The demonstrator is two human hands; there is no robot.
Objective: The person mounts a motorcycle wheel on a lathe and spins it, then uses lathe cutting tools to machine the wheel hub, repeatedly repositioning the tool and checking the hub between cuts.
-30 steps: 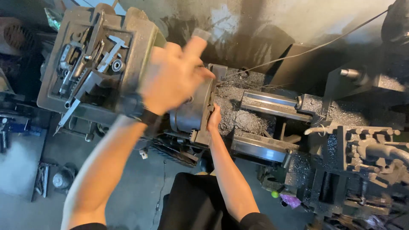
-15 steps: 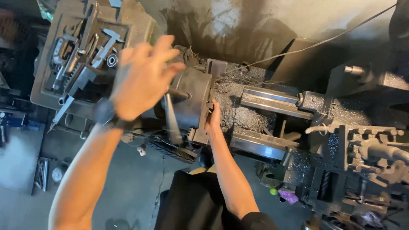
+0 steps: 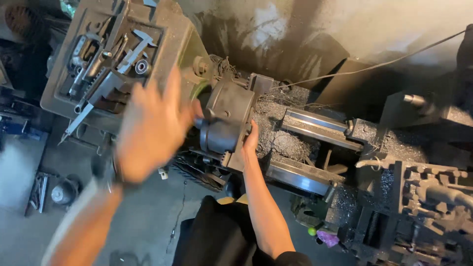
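The lathe chuck (image 3: 227, 123) sits at centre frame. The right hand (image 3: 250, 143) lies open against its face at 4 o'clock. The left hand (image 3: 150, 125), open and blurred, hovers at 9 o'clock. Hazard: a turning chuck could catch fingers; swarf (image 3: 276, 140) could cut skin.

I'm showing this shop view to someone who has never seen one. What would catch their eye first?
Most likely the blurred left hand, raised in the middle foreground in front of the round grey chuck of the lathe. The right hand rests against the chuck's lower right side. Next, the tray of tools on top of the machine at upper left, and the metal shavings heaped on the bed just right of the chuck.
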